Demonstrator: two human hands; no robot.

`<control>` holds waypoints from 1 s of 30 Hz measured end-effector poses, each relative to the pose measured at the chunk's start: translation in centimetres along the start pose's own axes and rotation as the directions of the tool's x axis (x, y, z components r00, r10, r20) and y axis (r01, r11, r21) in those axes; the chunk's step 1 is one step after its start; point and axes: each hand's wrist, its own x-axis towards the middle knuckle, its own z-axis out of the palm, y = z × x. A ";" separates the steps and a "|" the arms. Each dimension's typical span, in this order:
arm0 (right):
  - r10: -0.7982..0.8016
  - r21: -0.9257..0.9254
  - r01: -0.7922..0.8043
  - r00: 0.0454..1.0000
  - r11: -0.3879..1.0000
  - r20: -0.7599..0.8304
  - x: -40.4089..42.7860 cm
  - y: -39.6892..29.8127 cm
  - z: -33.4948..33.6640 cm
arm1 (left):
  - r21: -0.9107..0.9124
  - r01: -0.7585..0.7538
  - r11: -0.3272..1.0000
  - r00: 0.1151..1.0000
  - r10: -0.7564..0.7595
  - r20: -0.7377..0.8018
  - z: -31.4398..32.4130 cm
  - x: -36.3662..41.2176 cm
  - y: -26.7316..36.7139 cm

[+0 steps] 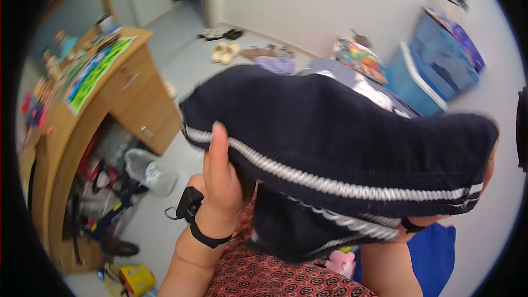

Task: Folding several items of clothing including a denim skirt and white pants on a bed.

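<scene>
A folded dark navy cloth garment (330,132) with white braided trim along its lower edge is held up before me, stretched between both hands. My left hand (222,173) grips its left end, the thumb lying over the front near the trim. Most of my right hand (491,161) is hidden behind the right end; only bits of the fingers and the wrist show. A lower flap (305,222) of the same dark cloth, also edged in white, hangs beneath. Each wrist wears a black strap, and a small black device sits on the left one.
A wooden desk (144,74) with figurines and a bright green sheet stands at left. Below it are a clear plastic bin (152,173) and a small wheeled toy. Blue storage boxes (420,74) and piled clothes lie at right. Shoes (225,53) line the far wall.
</scene>
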 end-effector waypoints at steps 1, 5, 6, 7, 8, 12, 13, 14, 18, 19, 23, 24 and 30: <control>0.048 -0.052 -0.046 0.998 0.998 0.039 0.1 -0.4 0.0 | 0.022 -0.052 0.998 0.995 0.054 -0.084 -0.1 0.3 1.2; 0.210 -0.122 -0.214 0.977 0.969 -0.043 -1.3 3.4 5.8 | 0.057 -0.194 0.979 0.969 0.201 -0.146 -1.5 -1.1 4.0; 0.291 -0.131 -0.295 0.956 0.947 -0.046 -1.7 5.2 5.5 | 0.034 -0.191 0.981 0.966 0.194 -0.172 -2.2 -1.9 4.6; 0.357 -0.097 -0.352 0.933 0.931 0.043 -2.4 7.0 5.3 | 0.065 -0.177 0.982 0.965 0.186 -0.183 -3.1 -2.8 5.3; 0.377 -0.181 -0.351 0.915 0.919 0.139 -2.8 8.0 5.2 | 0.157 -0.179 0.971 0.960 0.207 -0.188 -3.6 -3.2 5.7; 0.395 -0.477 -0.194 0.841 0.857 0.369 -5.3 10.2 5.4 | 0.402 -0.158 0.902 0.925 0.277 -0.259 -5.2 -4.5 6.5; 0.442 -0.540 -0.157 0.776 0.827 0.450 -5.8 10.4 4.9 | 0.413 -0.126 0.902 0.924 0.258 -0.281 -5.6 -4.8 6.8; 0.488 -0.598 -0.111 0.703 0.794 0.517 -6.1 10.4 5.0 | 0.423 -0.092 0.901 0.925 0.235 -0.300 -5.9 -5.0 6.8; 0.536 -0.606 0.296 0.289 0.738 0.793 -7.1 11.2 7.8 | 0.525 0.039 0.850 0.936 0.153 -0.317 -8.2 -5.6 7.7; 0.585 -0.619 0.361 0.212 0.698 0.783 -7.2 12.0 6.9 | 0.547 0.077 0.834 0.950 0.106 -0.295 -9.5 -5.6 8.1; 0.573 -0.608 -0.226 0.673 0.761 0.467 -5.9 17.1 0.5 | 0.878 0.281 0.388 0.909 -0.400 -0.115 -11.7 -6.5 13.3; 0.563 -0.376 -0.512 0.826 0.772 0.032 -6.1 18.0 -0.4 | 0.833 0.432 0.346 0.835 -0.503 -0.224 -11.4 -6.3 14.0; -0.016 -0.761 0.433 0.873 0.483 0.487 -7.5 23.0 4.3 | 0.672 0.279 0.686 0.950 -0.298 -0.091 -12.8 -8.6 12.6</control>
